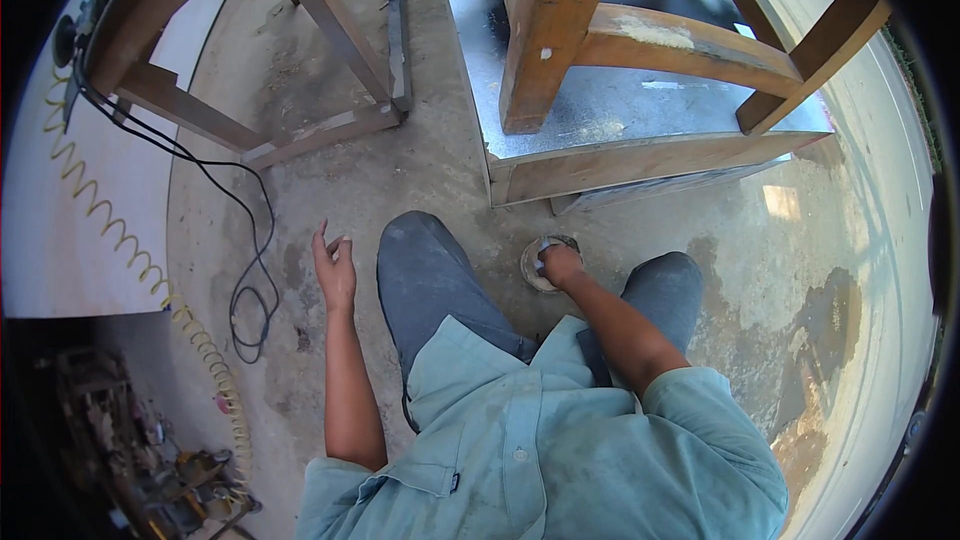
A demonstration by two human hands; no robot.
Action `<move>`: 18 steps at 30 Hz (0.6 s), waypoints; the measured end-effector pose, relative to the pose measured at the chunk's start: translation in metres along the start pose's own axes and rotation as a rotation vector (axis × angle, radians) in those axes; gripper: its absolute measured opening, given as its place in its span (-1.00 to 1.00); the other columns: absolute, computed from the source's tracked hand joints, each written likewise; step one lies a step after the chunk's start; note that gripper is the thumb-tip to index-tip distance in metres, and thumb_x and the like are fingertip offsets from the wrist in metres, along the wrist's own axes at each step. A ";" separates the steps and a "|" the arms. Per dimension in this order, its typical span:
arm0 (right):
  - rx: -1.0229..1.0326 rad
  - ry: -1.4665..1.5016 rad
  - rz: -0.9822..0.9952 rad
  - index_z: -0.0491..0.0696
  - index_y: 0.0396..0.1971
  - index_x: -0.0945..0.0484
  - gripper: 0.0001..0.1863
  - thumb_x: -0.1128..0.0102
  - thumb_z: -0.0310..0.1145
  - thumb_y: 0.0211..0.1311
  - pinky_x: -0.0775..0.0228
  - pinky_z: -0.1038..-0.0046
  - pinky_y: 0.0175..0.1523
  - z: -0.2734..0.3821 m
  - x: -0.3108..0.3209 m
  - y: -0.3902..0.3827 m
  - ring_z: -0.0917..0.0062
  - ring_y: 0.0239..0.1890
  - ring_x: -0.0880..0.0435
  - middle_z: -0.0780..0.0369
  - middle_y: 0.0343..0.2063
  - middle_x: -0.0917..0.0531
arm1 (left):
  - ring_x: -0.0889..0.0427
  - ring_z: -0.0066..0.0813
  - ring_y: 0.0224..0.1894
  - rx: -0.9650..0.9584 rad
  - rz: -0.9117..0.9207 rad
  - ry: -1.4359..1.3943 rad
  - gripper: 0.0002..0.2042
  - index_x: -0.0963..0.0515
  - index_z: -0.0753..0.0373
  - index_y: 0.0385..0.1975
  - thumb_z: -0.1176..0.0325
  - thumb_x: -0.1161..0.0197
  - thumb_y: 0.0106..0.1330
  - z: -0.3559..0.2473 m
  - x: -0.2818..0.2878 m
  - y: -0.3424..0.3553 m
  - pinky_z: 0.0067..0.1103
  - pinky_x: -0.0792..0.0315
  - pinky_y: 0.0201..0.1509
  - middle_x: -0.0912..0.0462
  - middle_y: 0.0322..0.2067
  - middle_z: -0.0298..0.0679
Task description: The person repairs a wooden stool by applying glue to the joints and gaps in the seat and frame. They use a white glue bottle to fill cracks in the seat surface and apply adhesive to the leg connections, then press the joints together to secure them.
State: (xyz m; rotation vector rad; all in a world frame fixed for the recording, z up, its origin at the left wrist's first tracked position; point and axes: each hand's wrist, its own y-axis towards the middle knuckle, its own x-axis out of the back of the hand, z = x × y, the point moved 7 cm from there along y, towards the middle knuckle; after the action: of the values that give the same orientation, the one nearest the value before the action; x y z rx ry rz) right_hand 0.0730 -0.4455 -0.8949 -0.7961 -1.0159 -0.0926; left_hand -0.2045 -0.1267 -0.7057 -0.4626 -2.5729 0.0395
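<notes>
My right hand point(562, 264) is closed and reaches over a small round bowl point(527, 272) on the floor between my knees. A bluish-grey bit point(541, 266) shows at its fingers; what it is I cannot make out. The bowl's contents are mostly hidden under the hand, with something dark at its far rim. Off to the left of my left knee, my left hand point(335, 265) is held up with fingers loosely bent and apart, nothing in it. Ahead stands a wooden chair-like frame point(560, 30) with a pale patch on its curved rail point(690, 52).
The frame's legs rest on a box-like stand with a shiny bluish-white top point(600, 125). Another wooden frame point(330, 125) stands at the far left. A black cable point(262, 255) and a coiled yellow hose point(130, 240) run down the left side. Tools point(150, 450) lie at the lower left.
</notes>
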 end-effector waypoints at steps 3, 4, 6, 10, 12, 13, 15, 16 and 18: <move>0.036 0.092 -0.131 -0.06 -0.14 -0.67 -0.60 -0.41 -0.11 0.09 -0.56 0.23 0.03 0.009 0.071 -0.049 0.19 -0.10 -0.72 0.07 -0.18 -0.73 | -0.57 -0.42 0.01 -0.284 0.011 -0.182 -0.57 -0.40 0.22 0.27 0.41 -0.17 0.40 -0.121 -0.037 0.000 -0.50 -0.44 0.07 -0.44 0.23 -0.18; 0.052 0.250 -0.161 -0.08 -0.15 -0.65 -0.62 -0.42 -0.15 0.11 -0.56 0.27 0.01 0.012 0.097 -0.070 0.23 -0.12 -0.73 0.08 -0.20 -0.73 | -0.56 -0.43 0.02 -0.346 0.045 -0.213 -0.59 -0.42 0.23 0.25 0.41 -0.18 0.40 -0.148 -0.048 -0.007 -0.52 -0.43 0.06 -0.45 0.21 -0.19; 0.100 0.559 -0.217 -0.11 -0.17 -0.62 -0.66 -0.44 -0.24 0.15 -0.56 0.34 -0.01 0.015 0.150 -0.113 0.32 -0.16 -0.74 0.11 -0.23 -0.74 | -0.55 -0.46 0.04 -0.466 0.104 -0.277 -0.63 -0.46 0.24 0.20 0.40 -0.20 0.40 -0.195 -0.069 -0.022 -0.54 -0.43 0.06 -0.49 0.17 -0.20; 0.260 1.033 -0.452 -0.19 -0.14 -0.60 -0.75 -0.40 -0.47 0.22 -0.48 0.53 -0.04 0.030 0.259 -0.199 0.69 -0.19 -0.63 0.29 -0.30 -0.70 | -0.52 -0.40 0.05 -0.627 0.091 -0.405 -0.69 -0.48 0.27 0.13 0.33 -0.13 0.46 -0.253 -0.107 -0.058 -0.48 -0.40 0.10 -0.52 0.11 -0.19; 0.352 1.073 -0.673 -0.19 -0.14 -0.62 -0.73 -0.43 -0.45 0.19 -0.46 0.56 -0.03 0.034 0.320 -0.235 0.70 -0.20 -0.63 0.30 -0.29 -0.70 | -0.49 -0.34 0.08 -0.688 0.059 -0.459 -0.71 -0.48 0.28 0.10 0.30 -0.07 0.49 -0.275 -0.120 -0.068 -0.43 -0.35 0.17 -0.53 0.09 -0.17; 0.343 1.087 -0.752 -0.18 -0.14 -0.63 -0.73 -0.44 -0.46 0.18 -0.45 0.59 -0.05 0.033 0.345 -0.251 0.71 -0.22 -0.62 0.31 -0.30 -0.70 | -0.46 -0.30 0.10 -0.716 0.027 -0.409 -0.71 -0.48 0.29 0.09 0.30 -0.04 0.50 -0.281 -0.126 -0.071 -0.40 -0.31 0.21 -0.52 0.09 -0.16; 0.362 1.105 -0.924 -0.15 -0.15 -0.66 -0.74 -0.46 -0.44 0.16 -0.41 0.64 -0.13 0.032 0.389 -0.273 0.74 -0.29 -0.58 0.33 -0.33 -0.69 | -0.42 -0.22 0.13 -0.767 -0.039 -0.310 -0.71 -0.48 0.31 0.07 0.28 0.03 0.52 -0.292 -0.134 -0.078 -0.35 -0.23 0.29 -0.52 0.08 -0.14; 0.382 1.103 -1.027 -0.14 -0.16 -0.68 -0.73 -0.47 -0.41 0.15 -0.38 0.67 -0.19 0.031 0.411 -0.285 0.76 -0.32 -0.56 0.34 -0.35 -0.68 | -0.36 -0.14 0.17 -0.763 -0.034 -0.324 -0.71 -0.49 0.32 0.05 0.30 0.07 0.53 -0.299 -0.138 -0.081 -0.34 -0.15 0.34 -0.53 0.07 -0.13; 0.357 1.029 -1.127 -0.13 -0.23 -0.70 -0.75 -0.47 -0.32 0.16 -0.30 0.66 -0.34 0.033 0.442 -0.287 0.76 -0.47 -0.49 0.37 -0.49 -0.63 | -0.37 -0.13 0.16 -0.801 -0.074 -0.311 -0.70 -0.50 0.32 0.03 0.28 0.09 0.54 -0.300 -0.142 -0.081 -0.33 -0.16 0.32 -0.53 0.06 -0.12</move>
State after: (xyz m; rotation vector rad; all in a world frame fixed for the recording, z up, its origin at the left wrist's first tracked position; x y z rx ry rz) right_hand 0.1708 -0.5071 -0.3794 0.2678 -0.3415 -1.1302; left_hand 0.0344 -0.2682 -0.5066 -0.6799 -2.8225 -1.0474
